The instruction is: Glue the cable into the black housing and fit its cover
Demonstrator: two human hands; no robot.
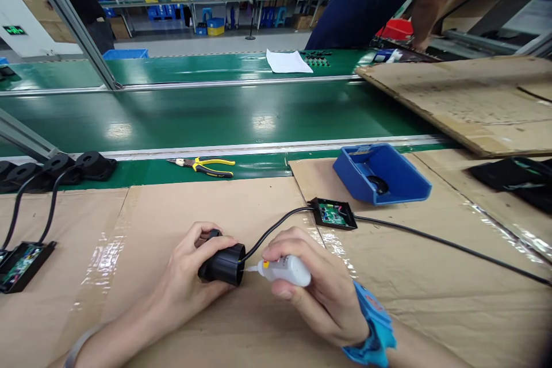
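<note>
My left hand [190, 267] is closed around a black cylindrical housing [224, 264], tilted so its open end faces right. Between the fingers and thumb of my right hand [319, 287] lies a small white glue bottle [287, 270]. Its thin nozzle points left, at the rim of the housing; whether it touches cannot be made out. From the housing's open end a black cable [276, 227] runs up to a small open black box with a green circuit board [333, 214]. Another cable leaves that box toward the right edge.
Yellow-and-black pliers [202, 165] lie beyond my hands. A blue bin [382, 175] holds a black ring. At left are several black housings [92, 165] and a boxed circuit board [21, 264]. A green conveyor [215, 118] crosses behind; a person [383, 0] stands past it.
</note>
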